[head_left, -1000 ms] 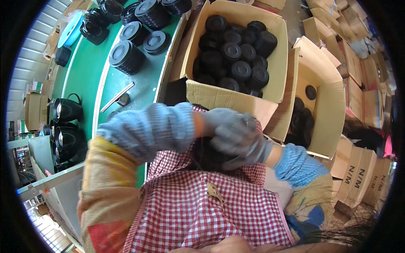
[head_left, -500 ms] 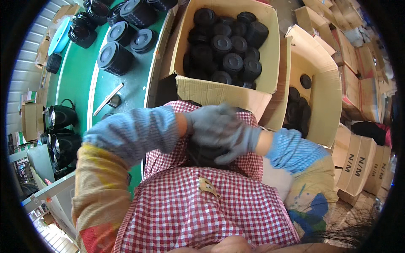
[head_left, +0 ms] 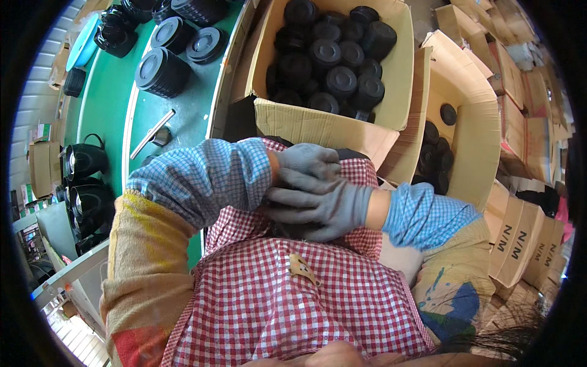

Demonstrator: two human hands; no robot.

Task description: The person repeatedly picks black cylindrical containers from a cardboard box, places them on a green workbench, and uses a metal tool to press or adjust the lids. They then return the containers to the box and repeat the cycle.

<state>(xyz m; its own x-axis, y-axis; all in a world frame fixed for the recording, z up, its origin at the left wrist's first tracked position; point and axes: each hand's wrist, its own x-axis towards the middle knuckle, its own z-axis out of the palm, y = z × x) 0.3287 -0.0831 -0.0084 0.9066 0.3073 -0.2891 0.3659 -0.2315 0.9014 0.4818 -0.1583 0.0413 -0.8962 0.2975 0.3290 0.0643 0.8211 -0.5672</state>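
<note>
Both hands wear grey gloves and meet over my lap, in front of the red-and-white checked apron [head_left: 263,287]. My left hand [head_left: 309,160] is closed, its knuckles up and its fingertips hidden. Just below it, my right hand [head_left: 324,205] reaches across with bent fingers pressed together, overlapping the left. Under the hands a dark piece [head_left: 290,231] shows at the lower edge; the gloves cover most of it, so its kind cannot be told.
Ahead stands a cardboard box [head_left: 330,125] of black round lidded parts [head_left: 341,81]. Right of it, another carton [head_left: 477,140] holds black discs [head_left: 448,114]. On the green bench [head_left: 183,116] at left are stacked black ribbed parts [head_left: 160,73] and a metal bar [head_left: 153,134].
My hands, blurred before, now show sharply. My right hand has shifted a little left, further across the left one. The view has tilted slightly.
</note>
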